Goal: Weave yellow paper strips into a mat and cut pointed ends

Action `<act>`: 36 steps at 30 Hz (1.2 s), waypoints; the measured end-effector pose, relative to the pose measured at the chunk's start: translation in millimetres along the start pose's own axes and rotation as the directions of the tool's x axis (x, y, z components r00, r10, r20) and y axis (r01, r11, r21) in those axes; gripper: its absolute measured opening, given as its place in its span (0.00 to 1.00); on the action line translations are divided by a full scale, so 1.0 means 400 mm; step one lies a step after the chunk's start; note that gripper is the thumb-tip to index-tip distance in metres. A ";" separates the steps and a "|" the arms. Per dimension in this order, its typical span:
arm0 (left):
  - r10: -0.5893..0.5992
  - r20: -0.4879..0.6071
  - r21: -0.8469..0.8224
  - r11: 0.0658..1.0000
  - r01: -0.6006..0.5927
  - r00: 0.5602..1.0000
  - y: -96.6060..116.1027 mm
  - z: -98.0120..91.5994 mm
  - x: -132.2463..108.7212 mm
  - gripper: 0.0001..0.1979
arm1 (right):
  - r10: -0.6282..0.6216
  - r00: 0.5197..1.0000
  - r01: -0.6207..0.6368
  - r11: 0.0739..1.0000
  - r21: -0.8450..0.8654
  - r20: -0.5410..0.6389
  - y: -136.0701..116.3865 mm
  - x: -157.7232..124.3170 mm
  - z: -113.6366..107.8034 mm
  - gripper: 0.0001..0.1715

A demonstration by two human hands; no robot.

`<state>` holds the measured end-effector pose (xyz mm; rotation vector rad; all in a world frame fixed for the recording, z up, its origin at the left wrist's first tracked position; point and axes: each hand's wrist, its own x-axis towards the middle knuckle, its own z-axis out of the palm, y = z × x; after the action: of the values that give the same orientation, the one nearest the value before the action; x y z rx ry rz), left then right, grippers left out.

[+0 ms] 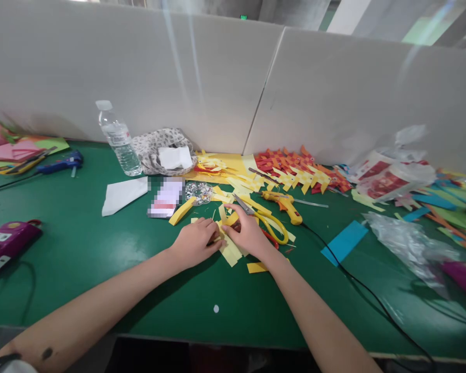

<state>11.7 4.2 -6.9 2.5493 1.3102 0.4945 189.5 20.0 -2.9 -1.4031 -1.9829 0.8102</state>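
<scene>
My left hand (197, 242) is closed, its fingers curled and its fingertips pinching the edge of a pale yellow paper strip (230, 252). Facing it, my right hand (248, 233) has its thumb and index finger on the same crossed strips, one of which sticks up between them. The fingers partly hide how the strips cross. Yellow-handled scissors (280, 230) lie just beyond and right of my right hand, blades toward the upper left. Short yellow strips (182, 211) lie around both hands.
Behind are a yellow glue gun (285, 203), red and yellow woven paper fish (291, 168), a phone (166, 198) and a water bottle (121, 142). A black cord (347, 272) crosses the right side, near a blue paper piece (345, 242) and plastic bag (407, 248). A grey partition (140, 62) closes the back.
</scene>
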 end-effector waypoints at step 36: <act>-0.113 -0.005 -0.559 0.825 0.091 0.994 -0.073 0.009 0.012 0.12 | -0.095 0.908 0.115 0.993 0.026 -0.408 -0.015 -0.017 -0.045 0.11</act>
<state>-5.9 24.8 -19.5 1.9812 1.0969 0.7761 201.1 14.7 12.5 -1.2992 -1.6855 0.4667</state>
